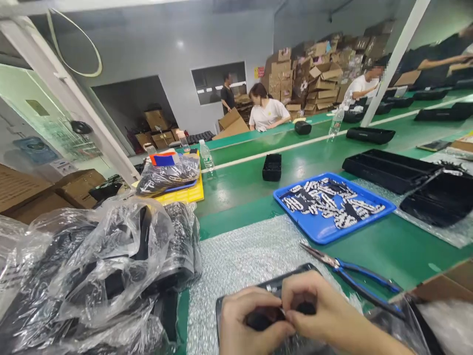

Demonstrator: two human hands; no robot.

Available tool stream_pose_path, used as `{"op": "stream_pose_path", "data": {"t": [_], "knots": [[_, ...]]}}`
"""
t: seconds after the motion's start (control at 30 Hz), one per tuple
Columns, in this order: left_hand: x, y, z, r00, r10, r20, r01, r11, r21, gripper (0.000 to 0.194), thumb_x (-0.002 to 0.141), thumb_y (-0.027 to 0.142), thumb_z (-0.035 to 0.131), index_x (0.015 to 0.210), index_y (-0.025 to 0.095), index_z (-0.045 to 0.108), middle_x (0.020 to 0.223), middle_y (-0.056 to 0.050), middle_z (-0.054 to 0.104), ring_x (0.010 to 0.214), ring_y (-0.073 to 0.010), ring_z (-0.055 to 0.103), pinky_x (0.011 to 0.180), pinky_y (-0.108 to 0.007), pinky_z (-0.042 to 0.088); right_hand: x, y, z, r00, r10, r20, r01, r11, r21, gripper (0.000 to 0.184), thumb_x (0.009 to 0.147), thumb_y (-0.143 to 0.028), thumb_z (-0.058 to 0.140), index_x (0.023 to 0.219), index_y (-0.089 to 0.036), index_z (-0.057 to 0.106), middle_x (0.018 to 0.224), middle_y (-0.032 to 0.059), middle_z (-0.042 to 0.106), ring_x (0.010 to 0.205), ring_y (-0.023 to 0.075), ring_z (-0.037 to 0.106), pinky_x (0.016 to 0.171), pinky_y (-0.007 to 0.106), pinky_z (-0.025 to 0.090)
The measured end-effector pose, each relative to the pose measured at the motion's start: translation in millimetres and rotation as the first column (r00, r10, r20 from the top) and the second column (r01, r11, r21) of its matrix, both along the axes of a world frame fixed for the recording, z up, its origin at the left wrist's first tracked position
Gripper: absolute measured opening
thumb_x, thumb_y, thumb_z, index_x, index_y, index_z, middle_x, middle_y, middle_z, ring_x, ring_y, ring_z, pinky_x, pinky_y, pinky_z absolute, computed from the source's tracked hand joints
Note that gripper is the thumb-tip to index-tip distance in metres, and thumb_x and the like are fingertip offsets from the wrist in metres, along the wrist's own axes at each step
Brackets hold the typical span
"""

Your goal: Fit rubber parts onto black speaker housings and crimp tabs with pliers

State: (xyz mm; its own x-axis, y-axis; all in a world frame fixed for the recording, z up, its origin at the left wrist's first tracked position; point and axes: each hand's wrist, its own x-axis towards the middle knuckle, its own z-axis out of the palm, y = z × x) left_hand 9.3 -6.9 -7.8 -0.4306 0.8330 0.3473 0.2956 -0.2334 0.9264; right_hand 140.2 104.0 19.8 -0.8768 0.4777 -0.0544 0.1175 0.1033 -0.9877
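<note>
Both my hands meet at the bottom centre over a sheet of bubble wrap (240, 256). My left hand (246, 320) and my right hand (318, 308) are closed, fingertips pinched together on a small black part (264, 318). That part sits over a flat black panel (275, 283) lying on the wrap. Blue-handled long-nose pliers (354, 273) lie just right of my right hand. Behind them a blue tray (321, 231) holds several small black-and-white pieces.
Clear plastic bags of black parts (99, 276) pile up at the left. Black trays (391, 170) sit at the right, a cardboard box corner (447, 286) at bottom right. A small black box (272, 166) and water bottles (206, 155) stand on the green belt. Other people work across the belt near stacked cartons (318, 74).
</note>
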Motion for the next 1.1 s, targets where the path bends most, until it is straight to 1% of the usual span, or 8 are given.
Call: {"op": "stream_pose_path", "data": {"t": [0.27,0.4,0.53,0.67,0.77,0.9,1.0,1.1], "knots": [[7,-1,21.8,0.951,0.26,0.169,-0.248,0.964,-0.092,0.014,0.065,0.019,0.079,0.079,0.021,0.08,0.082,-0.006,0.075,0.066,-0.0167,0.07,0.064,-0.019,0.061,8,1,3.4,0.925,-0.375,-0.067,0.368,0.925,-0.098,0.01,0.06,-0.024,0.057,0.056,-0.016,0.055,0.05,-0.0033,0.044,0.049,0.0076,0.037,0.046,0.02,0.028],[0,-1,16.9,0.885,0.401,0.236,-0.408,0.913,-0.021,0.021,0.059,0.018,0.084,0.079,0.019,0.079,0.077,-0.006,0.075,0.061,-0.0159,0.071,0.061,-0.015,0.06,49,13,0.3,0.717,-0.692,-0.082,0.686,0.722,-0.094,0.02,0.061,-0.035,0.066,0.059,-0.016,0.06,0.054,0.001,0.052,0.051,0.0104,0.044,0.047,0.021,0.033],[-3,-1,14.5,0.865,0.44,0.24,-0.447,0.894,-0.028,0.025,0.058,0.019,0.086,0.082,0.017,0.078,0.079,-0.007,0.075,0.067,-0.0188,0.073,0.064,-0.017,0.061,112,16,-37.9,0.513,-0.857,-0.05,0.85,0.499,0.171,0.023,0.063,-0.043,0.067,0.061,-0.02,0.062,0.059,0.0034,0.059,0.053,0.0149,0.051,0.049,0.024,0.04],[-4,-1,17.0,0.905,0.364,0.219,-0.365,0.93,-0.038,0.022,0.061,0.018,0.084,0.081,0.016,0.078,0.082,-0.009,0.076,0.072,-0.0209,0.073,0.066,-0.02,0.062,158,4,-90.0,0.631,-0.73,0.264,0.577,0.668,0.47,0.022,0.062,-0.044,0.061,0.058,-0.023,0.063,0.053,0.0044,0.059,0.045,0.019,0.051,0.046,0.03,0.04],[-4,0,19.1,0.944,0.245,0.22,-0.247,0.969,-0.019,0.015,0.066,0.018,0.082,0.08,0.016,0.078,0.085,-0.01,0.075,0.075,-0.0211,0.073,0.066,-0.02,0.062,158,-3,-88.9,0.618,-0.751,0.235,0.558,0.628,0.543,0.031,0.072,-0.053,0.062,0.065,-0.023,0.062,0.055,0.003,0.054,0.046,0.018,0.05,0.046,0.03,0.041],[-3,0,21.5,0.955,0.147,0.257,-0.151,0.988,-0.004,0.011,0.07,0.016,0.079,0.08,0.016,0.078,0.085,-0.01,0.075,0.078,-0.0208,0.073,0.068,-0.022,0.062,107,1,-27.6,0.702,-0.711,-0.051,0.712,0.696,0.092,0.044,0.083,-0.06,0.06,0.063,-0.021,0.054,0.057,0.0019,0.051,0.052,0.0144,0.05,0.048,0.023,0.043],[-2,0,24.1,0.946,0.09,0.312,-0.097,0.995,0.008,0.013,0.069,0.011,0.077,0.08,0.017,0.077,0.084,-0.008,0.075,0.08,-0.0203,0.073,0.071,-0.023,0.062,55,13,10.8,0.945,-0.324,-0.052,0.282,0.882,-0.377,0.04,0.077,-0.056,0.072,0.073,-0.019,0.056,0.078,0.0041,0.063,0.069,0.0153,0.062,0.065,0.027,0.055],[0,2,26.7,0.93,0.004,0.367,-0.003,1.0,-0.004,0.018,0.07,0.006,0.074,0.082,0.019,0.078,0.088,-0.006,0.076,0.082,-0.0181,0.073,0.076,-0.022,0.062,18,22,20.7,0.994,0.105,0.007,-0.079,0.785,-0.614,0.04,0.075,-0.05,0.076,0.078,-0.015,0.058,0.085,0.0063,0.066,0.074,0.0155,0.066,0.068,0.026,0.056]]}}
